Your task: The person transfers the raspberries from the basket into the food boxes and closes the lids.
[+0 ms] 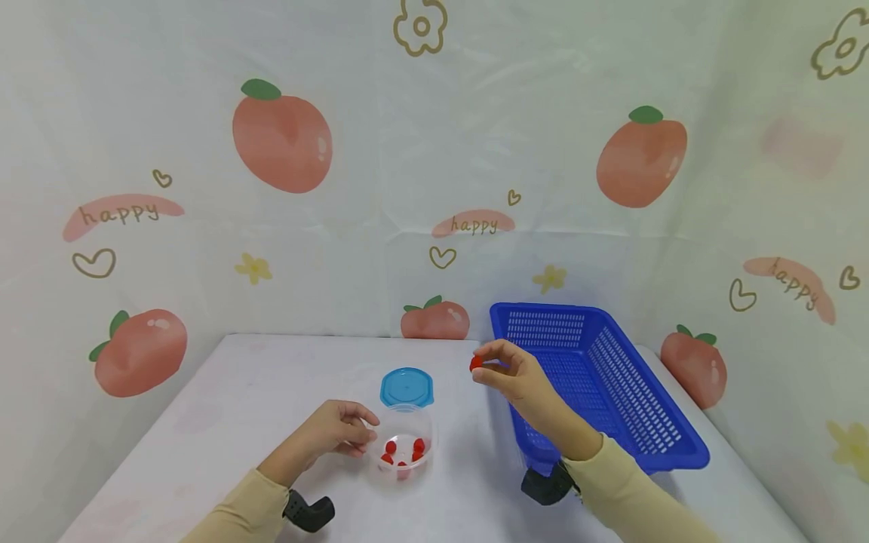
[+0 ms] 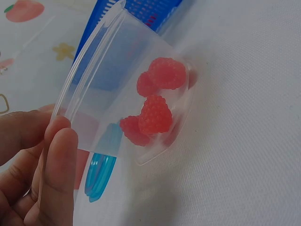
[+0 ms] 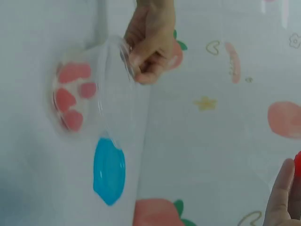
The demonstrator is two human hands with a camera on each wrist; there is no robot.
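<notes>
My left hand (image 1: 338, 428) pinches the rim of a clear plastic tub (image 1: 409, 424), which stands on the table. In the left wrist view, finger and thumb (image 2: 60, 165) hold the edge of the tub (image 2: 110, 89). Several red raspberries (image 2: 156, 115) lie on its bottom. My right hand (image 1: 519, 383) is raised by the basket's left side and pinches one raspberry (image 1: 476, 363) between thumb and fingertips. Only part of that raspberry (image 3: 298, 165) shows at the edge of the right wrist view.
Just behind the tub lies a blue lid (image 1: 406, 387). A large blue plastic basket (image 1: 566, 369) with slotted walls stands to the right, under and beyond my right forearm. Behind the white table (image 1: 224, 422) hangs a white printed cloth (image 1: 353, 264).
</notes>
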